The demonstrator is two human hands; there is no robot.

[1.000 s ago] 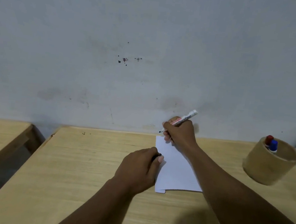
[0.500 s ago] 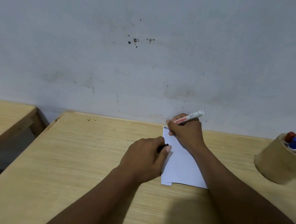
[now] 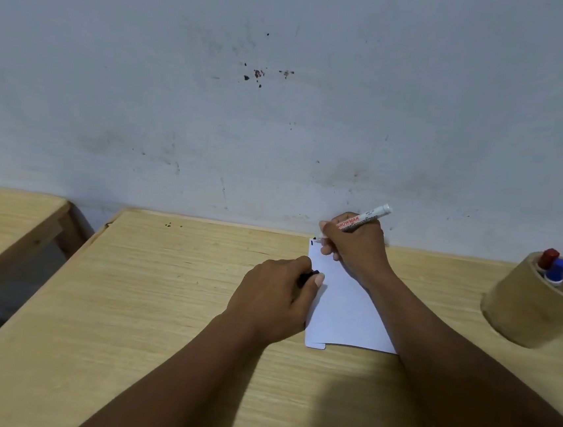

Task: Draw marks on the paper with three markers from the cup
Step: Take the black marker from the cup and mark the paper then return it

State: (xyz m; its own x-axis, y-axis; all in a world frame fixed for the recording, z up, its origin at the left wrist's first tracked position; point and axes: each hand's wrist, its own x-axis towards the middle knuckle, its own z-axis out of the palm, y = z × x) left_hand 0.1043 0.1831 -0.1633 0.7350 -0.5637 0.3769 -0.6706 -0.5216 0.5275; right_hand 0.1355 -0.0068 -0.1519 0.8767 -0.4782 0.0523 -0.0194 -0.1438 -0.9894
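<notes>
A white sheet of paper (image 3: 343, 308) lies on the wooden table (image 3: 163, 288). My right hand (image 3: 356, 248) grips a white marker (image 3: 367, 216) with red lettering, its tip touching the paper's far left corner, where a short black mark (image 3: 312, 242) shows. My left hand (image 3: 275, 295) rests on the paper's left edge, fingers closed around a small black marker cap (image 3: 308, 278). At the right, a tan cup (image 3: 532, 309) holds a red-capped marker (image 3: 548, 258) and a blue-capped marker (image 3: 556, 271).
A grey, stained wall (image 3: 283, 110) rises directly behind the table. A second wooden table (image 3: 7, 221) stands at the left, separated by a narrow gap. My forearms cross the near part of the table.
The marker tip has come down onto the paper's far corner and a short black mark has appeared there. My left hand stays on the paper's edge with the cap.
</notes>
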